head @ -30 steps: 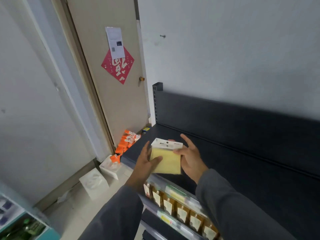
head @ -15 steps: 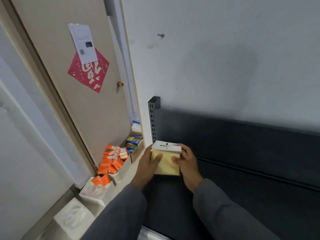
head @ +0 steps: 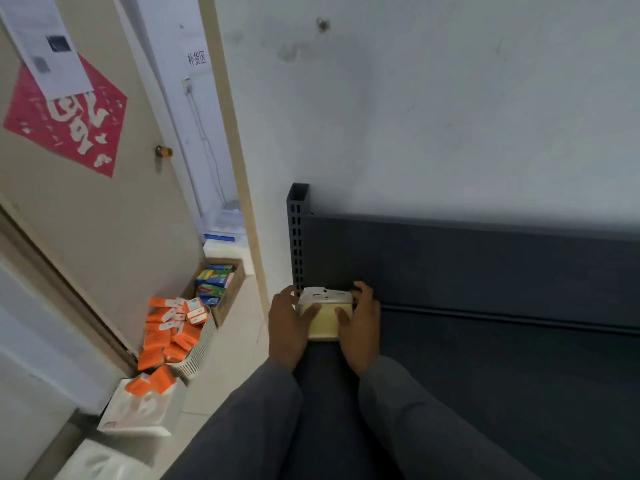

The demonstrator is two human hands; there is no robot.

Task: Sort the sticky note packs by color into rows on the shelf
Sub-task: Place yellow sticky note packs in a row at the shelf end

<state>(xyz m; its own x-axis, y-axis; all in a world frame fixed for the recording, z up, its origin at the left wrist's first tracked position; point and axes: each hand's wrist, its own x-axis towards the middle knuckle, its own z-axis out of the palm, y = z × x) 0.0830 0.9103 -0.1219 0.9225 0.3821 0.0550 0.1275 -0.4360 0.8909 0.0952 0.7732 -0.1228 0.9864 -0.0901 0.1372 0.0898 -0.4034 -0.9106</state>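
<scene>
Your two hands hold a yellow sticky note pack (head: 323,322) at the far left back corner of the dark shelf (head: 502,375), close against the shelf's back panel (head: 467,268) and just beside the slotted upright post (head: 297,237); whether the pack's lower edge already touches the shelf surface cannot be told; the pack stands roughly upright, its white hang-tab header (head: 325,295) on top and tilted a little; your left hand (head: 287,327) grips the pack's left edge, the thumb laid across the yellow face and the fingers curled round behind it; your right hand (head: 360,323) grips the right edge in the same way, thumb on the front and fingers wrapped round the back, their tips showing above the header; both grey sleeves (head: 433,427) reach in from the bottom of the view; to the left of the shelf, on the floor, a white basket (head: 199,351) is heaped with orange packs (head: 166,334), a few more of them lying on a white bag (head: 138,414) just in front of it; beyond the basket a brown box (head: 232,289) holds blue and green packs (head: 213,282); the beige door (head: 114,220) on the left carries a red paper square (head: 65,116) with a white sheet (head: 48,46) over its top corner.
</scene>
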